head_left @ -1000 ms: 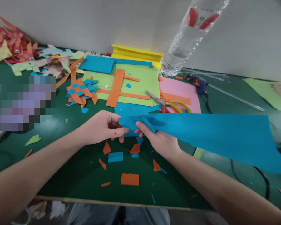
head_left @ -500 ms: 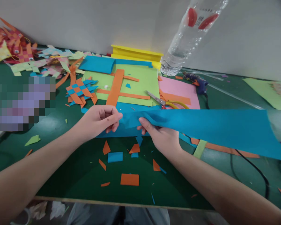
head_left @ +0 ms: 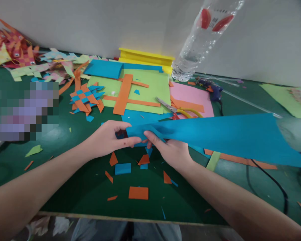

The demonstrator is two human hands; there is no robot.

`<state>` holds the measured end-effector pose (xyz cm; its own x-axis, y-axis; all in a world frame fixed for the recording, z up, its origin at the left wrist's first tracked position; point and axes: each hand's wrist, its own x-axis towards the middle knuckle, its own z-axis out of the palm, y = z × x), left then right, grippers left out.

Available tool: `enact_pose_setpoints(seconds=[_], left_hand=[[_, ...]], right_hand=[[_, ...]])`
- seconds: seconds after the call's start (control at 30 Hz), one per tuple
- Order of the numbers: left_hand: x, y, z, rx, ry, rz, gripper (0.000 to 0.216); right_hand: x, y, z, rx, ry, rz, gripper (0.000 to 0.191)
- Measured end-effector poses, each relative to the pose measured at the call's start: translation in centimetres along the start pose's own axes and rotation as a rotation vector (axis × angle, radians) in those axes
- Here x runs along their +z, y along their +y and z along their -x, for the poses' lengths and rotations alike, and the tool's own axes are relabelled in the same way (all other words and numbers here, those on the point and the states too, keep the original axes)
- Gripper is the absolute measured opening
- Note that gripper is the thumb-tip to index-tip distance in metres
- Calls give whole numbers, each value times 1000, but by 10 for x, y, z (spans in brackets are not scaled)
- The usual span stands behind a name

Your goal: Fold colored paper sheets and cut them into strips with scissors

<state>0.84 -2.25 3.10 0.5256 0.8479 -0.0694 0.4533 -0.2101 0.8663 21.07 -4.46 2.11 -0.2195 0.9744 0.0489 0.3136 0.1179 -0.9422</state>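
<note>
Both hands closed on the near end of the blue paper sheet [head_left: 223, 137], held above the green table [head_left: 72, 180]. Left hand [head_left: 107, 139] pinches the end corner with thumb and fingers; right hand [head_left: 169, 150] grips just beside it from below, thumb on top. Sheet runs off to the right, lifted off the table. Under the hands: orange and blue paper scraps [head_left: 138, 192]. Behind: scissors [head_left: 177, 110] on the pink sheet [head_left: 190, 95], woven piece [head_left: 86, 97], plastic bottle [head_left: 203, 36].

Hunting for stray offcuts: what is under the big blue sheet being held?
Under the blue sheet, an orange strip, a green strip and a black cable poke out. Anything farther beneath is covered.
</note>
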Motion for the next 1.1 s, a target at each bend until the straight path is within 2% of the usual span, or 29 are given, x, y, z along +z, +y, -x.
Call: enact_pose_setpoints(seconds=[0.1, 0.37, 0.5, 0.73, 0.87, 1.1], left_hand=[[1, 1, -1, -5, -61, 67, 29], [0, 3, 0, -37, -109, 64, 30], [0, 3, 1, -55, -136, 49, 37], [-1, 4, 3, -32, -160, 27, 41], [-2, 5, 3, -16, -190, 46, 39], [-4, 5, 3, 11, -201, 24, 41]], right_hand=[[0, 2, 0, -7, -7, -18, 35], [5, 6, 1, 28, 53, -200, 27], [4, 5, 1, 83, 35, -209, 30], [2, 5, 0, 7, 20, -158, 43], [1, 7, -1, -18, 1, -239, 44], [1, 12, -5, -8, 55, -354, 46]])
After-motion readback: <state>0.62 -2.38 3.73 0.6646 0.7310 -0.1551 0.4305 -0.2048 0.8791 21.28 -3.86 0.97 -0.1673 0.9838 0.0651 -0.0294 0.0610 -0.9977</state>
